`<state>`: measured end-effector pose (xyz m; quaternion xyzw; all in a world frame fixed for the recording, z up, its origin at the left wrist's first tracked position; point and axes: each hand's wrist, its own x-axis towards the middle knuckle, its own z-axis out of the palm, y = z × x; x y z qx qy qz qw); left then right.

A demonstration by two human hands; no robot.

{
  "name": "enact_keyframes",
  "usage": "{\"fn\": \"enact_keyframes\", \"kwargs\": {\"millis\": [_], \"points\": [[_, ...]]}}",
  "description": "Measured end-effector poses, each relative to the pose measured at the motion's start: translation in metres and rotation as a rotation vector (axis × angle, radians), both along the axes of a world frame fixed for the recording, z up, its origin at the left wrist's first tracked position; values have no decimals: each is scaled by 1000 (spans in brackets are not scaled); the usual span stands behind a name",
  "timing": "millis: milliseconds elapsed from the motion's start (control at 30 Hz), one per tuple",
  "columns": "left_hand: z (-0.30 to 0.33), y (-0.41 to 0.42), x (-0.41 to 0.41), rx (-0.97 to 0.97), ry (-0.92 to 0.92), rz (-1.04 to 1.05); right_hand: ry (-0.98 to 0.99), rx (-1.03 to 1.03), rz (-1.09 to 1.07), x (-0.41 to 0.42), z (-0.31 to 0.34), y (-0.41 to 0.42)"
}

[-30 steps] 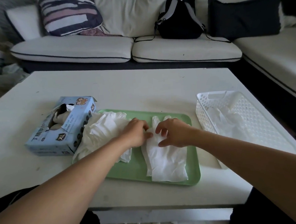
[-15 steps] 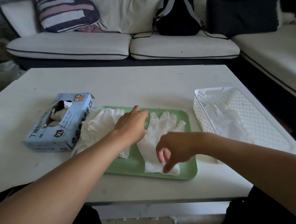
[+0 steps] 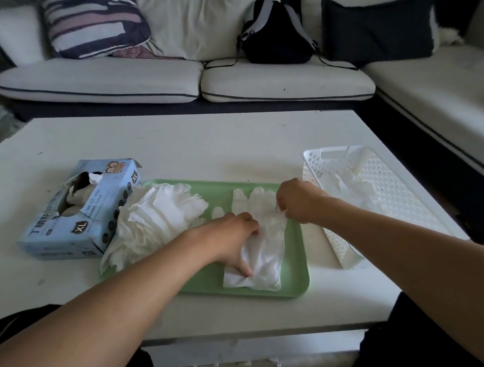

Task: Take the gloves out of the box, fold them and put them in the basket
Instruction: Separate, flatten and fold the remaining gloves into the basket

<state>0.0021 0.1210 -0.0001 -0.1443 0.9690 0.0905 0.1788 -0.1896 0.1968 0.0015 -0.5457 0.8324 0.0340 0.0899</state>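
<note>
A white glove lies flat on the green tray, fingers pointing away from me. My left hand presses down on its cuff half, thumb stretched toward the near edge. My right hand pinches the glove's right edge near the fingers. A loose heap of white gloves covers the tray's left part. The blue glove box lies on the table to the left, its opening torn, gloves showing inside. The white perforated basket stands to the right with white gloves in it.
The white table carries everything. Behind it runs a sofa with cushions and a black backpack. The sofa's side section runs close along the table's right side.
My left hand has come back from the glove's fingers to press on its cuff half. My right hand has gone from the near cuff edge up to the glove's right side by the fingers.
</note>
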Motion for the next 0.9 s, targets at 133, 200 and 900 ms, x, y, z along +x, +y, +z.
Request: {"fn": "enact_keyframes", "kwargs": {"millis": [133, 200, 900], "points": [[-4, 0, 0, -25, -20, 0, 36, -49, -51, 0, -2, -11], [-4, -1, 2, -15, -34, 39, 13, -9, -52, 0, -4, -14], [-1, -4, -1, -1, -87, 16, 18, 164, -11, -11, -3, -25]]}}
